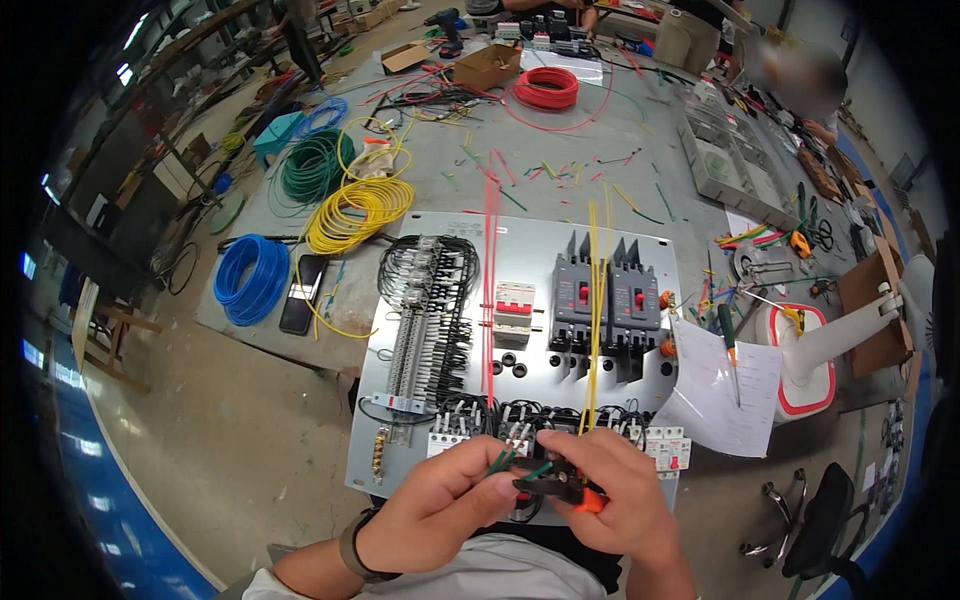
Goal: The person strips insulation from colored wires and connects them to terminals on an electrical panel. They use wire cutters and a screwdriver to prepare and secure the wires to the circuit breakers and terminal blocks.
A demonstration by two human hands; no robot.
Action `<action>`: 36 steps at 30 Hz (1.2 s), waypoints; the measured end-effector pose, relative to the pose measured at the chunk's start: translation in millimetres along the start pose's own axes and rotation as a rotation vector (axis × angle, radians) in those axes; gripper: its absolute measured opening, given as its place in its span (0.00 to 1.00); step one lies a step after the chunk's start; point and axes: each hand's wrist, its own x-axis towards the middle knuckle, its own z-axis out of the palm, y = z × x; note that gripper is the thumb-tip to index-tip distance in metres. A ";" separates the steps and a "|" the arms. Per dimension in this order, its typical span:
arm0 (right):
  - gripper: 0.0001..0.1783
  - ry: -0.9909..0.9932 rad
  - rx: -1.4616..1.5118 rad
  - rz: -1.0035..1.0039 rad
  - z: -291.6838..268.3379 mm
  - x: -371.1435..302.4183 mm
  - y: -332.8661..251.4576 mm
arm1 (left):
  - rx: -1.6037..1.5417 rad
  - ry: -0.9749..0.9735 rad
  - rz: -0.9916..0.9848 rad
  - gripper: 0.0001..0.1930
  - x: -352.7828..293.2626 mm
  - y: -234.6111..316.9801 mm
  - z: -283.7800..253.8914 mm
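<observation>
Low in the view, over the near edge of a metal mounting plate (520,255), my left hand (440,510) pinches a short green wire (500,461). My right hand (628,492) is closed round wire strippers (562,484) with dark jaws and an orange handle. Those jaws meet the green wire between my two hands; whether they are cutting into it I cannot tell. Behind my hands the plate carries two dark circuit breakers (632,300), a small white breaker (514,303) and a terminal strip (408,350) with black wires. Red wires (490,290) and yellow wires (596,310) stretch across it.
Coils of blue wire (248,280), yellow wire (355,215), green wire (315,165) and red wire (546,88) lie on the table. A phone (302,293) rests at left. At right are a paper sheet (715,385), a screwdriver (728,340), a white fan (800,360) and a parts tray (730,165).
</observation>
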 end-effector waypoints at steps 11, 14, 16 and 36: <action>0.29 0.070 -0.082 0.003 9.5 -3.8 5.9 | 0.003 0.141 0.040 0.10 2.8 -2.3 6.0; 0.28 0.023 0.015 0.002 -1.9 -2.7 10.6 | 0.035 0.138 0.008 0.11 4.3 -0.9 7.4; 0.26 0.055 0.193 0.097 -12.9 -4.6 15.5 | 0.130 0.167 -0.025 0.12 1.4 2.5 10.5; 0.23 0.607 -0.675 0.525 -151.0 -51.9 222.5 | 0.528 -0.486 0.445 0.39 -63.1 152.3 -17.5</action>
